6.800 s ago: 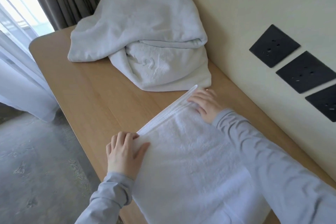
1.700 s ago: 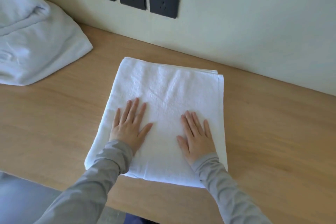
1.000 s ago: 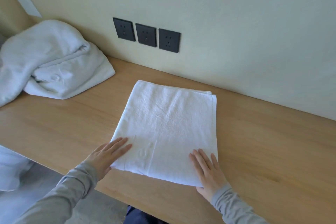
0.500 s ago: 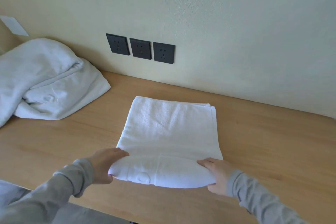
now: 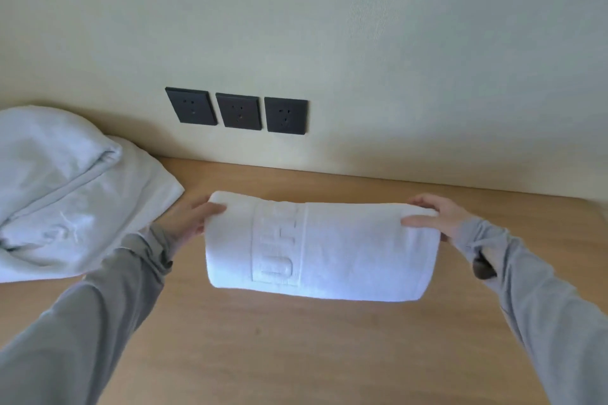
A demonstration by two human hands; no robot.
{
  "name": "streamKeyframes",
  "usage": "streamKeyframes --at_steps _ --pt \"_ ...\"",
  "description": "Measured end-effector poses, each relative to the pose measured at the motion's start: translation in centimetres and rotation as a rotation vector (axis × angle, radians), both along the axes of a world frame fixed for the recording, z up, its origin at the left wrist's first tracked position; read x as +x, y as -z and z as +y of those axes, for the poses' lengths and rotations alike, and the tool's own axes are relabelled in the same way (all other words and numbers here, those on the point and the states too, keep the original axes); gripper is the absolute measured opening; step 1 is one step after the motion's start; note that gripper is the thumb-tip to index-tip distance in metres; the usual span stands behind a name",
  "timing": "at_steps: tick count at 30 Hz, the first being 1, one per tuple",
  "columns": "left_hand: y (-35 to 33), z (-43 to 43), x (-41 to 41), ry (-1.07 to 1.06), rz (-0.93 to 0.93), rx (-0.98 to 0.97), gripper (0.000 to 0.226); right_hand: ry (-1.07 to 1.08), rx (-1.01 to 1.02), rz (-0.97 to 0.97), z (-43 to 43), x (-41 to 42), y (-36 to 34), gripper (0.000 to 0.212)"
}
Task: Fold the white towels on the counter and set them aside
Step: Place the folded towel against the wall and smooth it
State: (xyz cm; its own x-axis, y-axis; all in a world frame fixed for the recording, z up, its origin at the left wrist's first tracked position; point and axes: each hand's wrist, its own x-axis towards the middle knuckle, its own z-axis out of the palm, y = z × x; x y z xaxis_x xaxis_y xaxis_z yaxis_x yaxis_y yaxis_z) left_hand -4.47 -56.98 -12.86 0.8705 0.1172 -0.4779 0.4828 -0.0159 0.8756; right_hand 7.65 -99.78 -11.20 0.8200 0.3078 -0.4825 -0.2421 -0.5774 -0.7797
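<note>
A white towel lies folded over on the wooden counter, its near half doubled back onto the far half, an embossed band showing on top. My left hand grips the towel's left end at the far edge. My right hand grips the right end at the far edge. Both sleeves are grey. A heap of unfolded white towels rests at the left, against the wall.
The cream wall rises right behind the counter, with three dark sockets above the towel. Bare counter surface stretches to the right and in front of the folded towel.
Both hands picked up the towel's near edge and carried it over to the far edge, halving the towel. The view has tilted up toward the wall.
</note>
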Motion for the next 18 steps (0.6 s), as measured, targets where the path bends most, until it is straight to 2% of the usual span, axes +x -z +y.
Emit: streamKeyframes --at_steps 1,4,8,12,18 --pt "1.1 -0.2 0.9 -0.038 0.02 0.005 0.022 0.11 0.01 0.007 0.4 0.4 1.2 0.029" --pt "4.4 -1.1 2.8 -0.116 0.081 0.149 0.037 0.345 -0.006 -0.031 1.9 0.1 4.6 0.035" --pt "7.7 -2.2 3.9 -0.246 0.118 0.233 0.053 0.495 0.019 -0.136 3.8 -0.5 7.6 0.038" --pt "9.5 -2.1 4.9 -0.247 0.151 0.39 0.054 0.547 0.009 -0.217 5.1 0.6 8.9 0.03" --pt "11.7 -2.5 5.6 -0.24 0.157 0.537 0.045 0.456 -0.167 -0.261 5.7 1.8 11.5 0.033"
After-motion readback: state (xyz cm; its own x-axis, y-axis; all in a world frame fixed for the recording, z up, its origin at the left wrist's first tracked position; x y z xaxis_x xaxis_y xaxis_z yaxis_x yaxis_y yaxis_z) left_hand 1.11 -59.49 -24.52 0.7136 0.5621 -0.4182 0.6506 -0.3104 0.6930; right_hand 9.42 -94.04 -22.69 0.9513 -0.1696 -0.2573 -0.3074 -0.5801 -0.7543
